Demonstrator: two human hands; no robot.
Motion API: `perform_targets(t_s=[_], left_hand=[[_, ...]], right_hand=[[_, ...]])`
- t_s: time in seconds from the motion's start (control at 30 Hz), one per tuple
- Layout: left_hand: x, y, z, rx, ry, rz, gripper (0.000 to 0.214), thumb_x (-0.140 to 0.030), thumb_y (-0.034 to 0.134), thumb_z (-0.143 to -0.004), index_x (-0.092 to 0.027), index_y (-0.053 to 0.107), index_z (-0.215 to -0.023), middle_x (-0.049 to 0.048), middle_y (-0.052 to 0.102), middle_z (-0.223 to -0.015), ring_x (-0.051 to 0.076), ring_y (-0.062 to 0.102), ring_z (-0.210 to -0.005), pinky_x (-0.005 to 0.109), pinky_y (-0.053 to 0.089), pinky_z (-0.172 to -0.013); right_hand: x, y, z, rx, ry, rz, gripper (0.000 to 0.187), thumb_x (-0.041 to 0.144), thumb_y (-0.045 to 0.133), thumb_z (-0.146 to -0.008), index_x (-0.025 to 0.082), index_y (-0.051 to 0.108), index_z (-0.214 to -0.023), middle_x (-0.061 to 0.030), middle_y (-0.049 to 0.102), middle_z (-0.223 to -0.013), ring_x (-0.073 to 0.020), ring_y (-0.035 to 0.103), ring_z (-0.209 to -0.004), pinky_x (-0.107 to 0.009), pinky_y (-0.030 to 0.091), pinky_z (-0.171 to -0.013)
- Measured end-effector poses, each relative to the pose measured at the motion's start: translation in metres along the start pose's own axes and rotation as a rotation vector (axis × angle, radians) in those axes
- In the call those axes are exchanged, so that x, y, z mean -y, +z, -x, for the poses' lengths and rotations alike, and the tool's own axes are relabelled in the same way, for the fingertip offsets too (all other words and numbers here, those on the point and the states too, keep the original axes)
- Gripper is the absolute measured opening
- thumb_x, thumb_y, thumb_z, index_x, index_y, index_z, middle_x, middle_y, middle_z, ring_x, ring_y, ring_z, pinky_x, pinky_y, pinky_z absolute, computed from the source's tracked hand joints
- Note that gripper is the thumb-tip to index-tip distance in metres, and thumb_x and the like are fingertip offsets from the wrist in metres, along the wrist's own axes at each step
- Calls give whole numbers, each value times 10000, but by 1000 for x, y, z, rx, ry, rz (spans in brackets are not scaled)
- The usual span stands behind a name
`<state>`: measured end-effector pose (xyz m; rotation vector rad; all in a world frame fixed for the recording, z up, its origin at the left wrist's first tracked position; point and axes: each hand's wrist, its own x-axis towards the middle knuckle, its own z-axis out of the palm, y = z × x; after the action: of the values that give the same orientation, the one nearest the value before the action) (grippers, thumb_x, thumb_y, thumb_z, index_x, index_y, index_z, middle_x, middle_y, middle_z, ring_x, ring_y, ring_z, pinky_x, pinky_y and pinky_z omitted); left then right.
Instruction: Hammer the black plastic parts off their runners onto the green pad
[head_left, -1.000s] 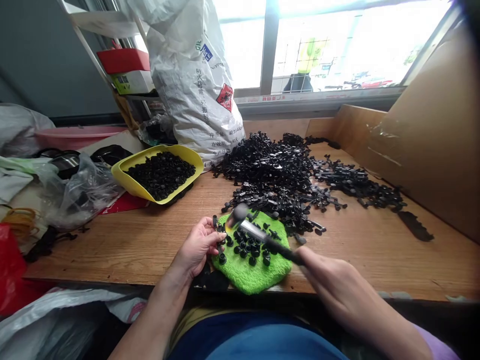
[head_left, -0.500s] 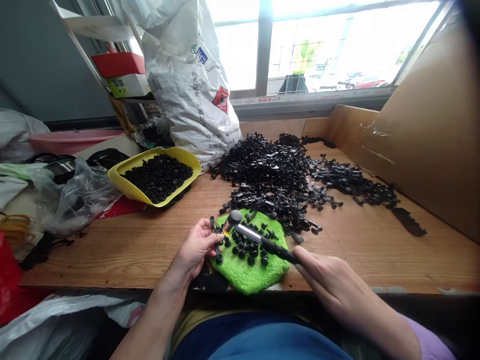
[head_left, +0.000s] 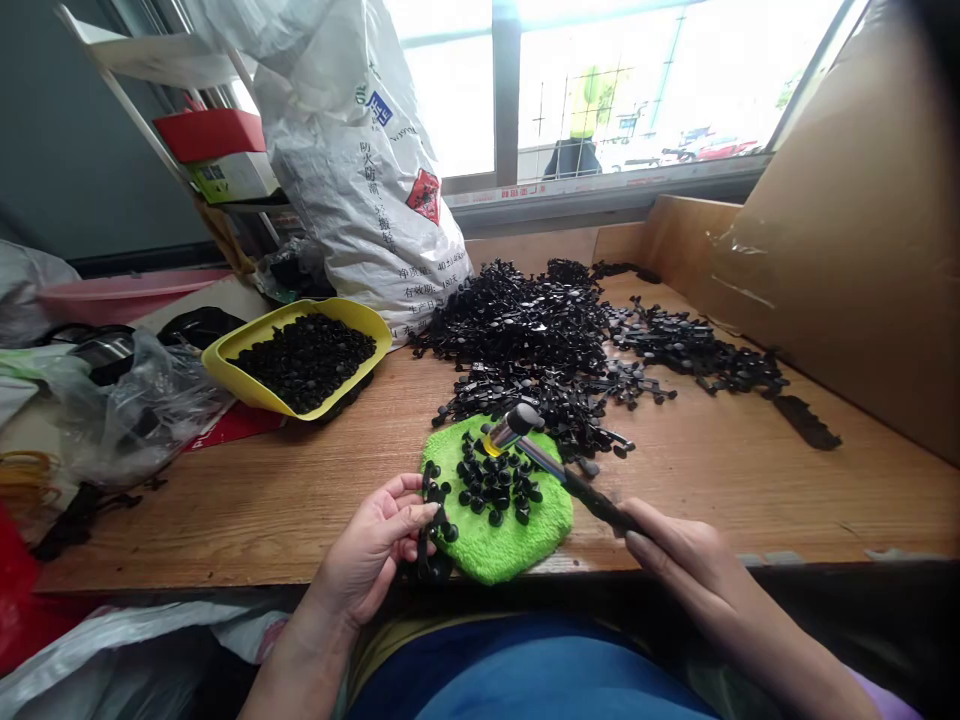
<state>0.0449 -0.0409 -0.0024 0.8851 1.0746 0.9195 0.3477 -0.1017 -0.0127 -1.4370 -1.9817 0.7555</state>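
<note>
My right hand (head_left: 682, 560) is wrapped round the black grip of a small mallet (head_left: 544, 458), which has a dark face on one side and a yellow one on the other. The mallet head is over the green cloth pad (head_left: 487, 555) at the table's front edge. At the pad's left edge, my left hand (head_left: 382, 540) pinches a strip of black plastic parts (head_left: 439, 510) between thumb and fingers. Several loose black plastic pieces (head_left: 495, 490) with round heads lie in a cluster on the pad, below the mallet head.
Behind the pad spreads a large heap of black plastic parts (head_left: 517, 320). A yellow scoop-shaped tray (head_left: 300, 408) full of black pieces stands left, before a white woven sack (head_left: 360, 200). Cardboard (head_left: 832, 230) walls off the right. Plastic bags (head_left: 157, 400) crowd the far left.
The mallet has lifted away from the strip and shifted right with my right hand. My left hand has moved slightly down and left, the strip still pinched. The camera view has shifted a little.
</note>
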Motion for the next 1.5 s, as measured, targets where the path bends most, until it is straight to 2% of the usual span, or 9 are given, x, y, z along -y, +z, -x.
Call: perform_targets(t_s=[0.13, 0.4, 0.6, 0.8, 0.93, 1.07, 1.23, 1.37, 1.5], left_hand=[[2, 9, -1, -45, -30, -28, 285, -273, 670, -698, -153, 521, -908, -30, 563, -568, 42, 482, -396, 116, 315, -350], [1, 15, -7, -86, -25, -100, 235, -268, 650, -698, -147, 503, -835, -32, 558, -540, 36, 463, -357, 110, 263, -322], [0, 17, -11, -96, -17, -157, 231, -270, 654, -674, -148, 503, -798, -27, 559, -527, 50, 471, -348, 112, 242, -298], [0, 17, -12, -125, -17, -178, 200, -255, 641, -671, -170, 478, -750, -106, 415, -407, 13, 283, -275, 122, 293, -297], [0, 17, -12, -111, -20, -191, 196, -257, 626, -680, -177, 457, -738, -88, 462, -443, 24, 340, -289, 116, 264, -286], [0, 17, -13, -109, -7, -234, 195, -251, 627, -679, -177, 451, -717, -101, 423, -410, 19, 312, -276, 110, 214, -276], [-2, 19, -14, -113, -20, -248, 219, -266, 636, -667, -185, 435, -704, -105, 417, -399, 20, 298, -262, 117, 203, -270], [-2, 20, -16, -124, -18, -258, 216, -261, 637, -665, -183, 437, -689, -113, 377, -383, 15, 270, -265, 112, 194, -271], [-4, 21, -16, -134, -25, -214, 230, -254, 649, -644, -181, 433, -679, -99, 415, -408, 19, 293, -277, 114, 189, -264]], right_hand=[[2, 1, 2, 12, 16, -12, 168, 305, 314, -935, 250, 463, -990, -26, 584, -730, -211, 559, -683, -289, 388, -583], [4, 3, 1, 18, -8, -35, 170, 261, 364, -913, 228, 529, -891, -10, 595, -689, -190, 561, -618, -263, 367, -541], [-5, 10, 1, 29, -50, -2, 164, 261, 334, -925, 232, 495, -934, -25, 613, -747, -197, 572, -649, -267, 358, -542], [10, 1, -3, 66, -85, 57, 168, 252, 299, -937, 218, 460, -973, -17, 586, -699, -181, 549, -597, -270, 346, -538], [18, -3, -8, 90, -103, 115, 194, 266, 265, -946, 219, 442, -884, -16, 570, -692, -174, 536, -584, -271, 338, -538], [21, -3, -10, 171, -76, 229, 216, 289, 272, -947, 225, 418, -802, -7, 549, -646, -173, 518, -557, -277, 319, -530], [23, -6, -11, 85, -114, 199, 182, 266, 238, -950, 222, 408, -901, -17, 550, -684, -173, 520, -581, -278, 329, -548], [28, -9, -15, 170, -81, 350, 193, 276, 281, -938, 226, 400, -795, -7, 545, -627, -176, 511, -540, -279, 300, -509], [28, -11, -18, 80, -140, 250, 220, 270, 241, -941, 226, 387, -782, -31, 574, -687, -180, 537, -579, -276, 329, -523]])
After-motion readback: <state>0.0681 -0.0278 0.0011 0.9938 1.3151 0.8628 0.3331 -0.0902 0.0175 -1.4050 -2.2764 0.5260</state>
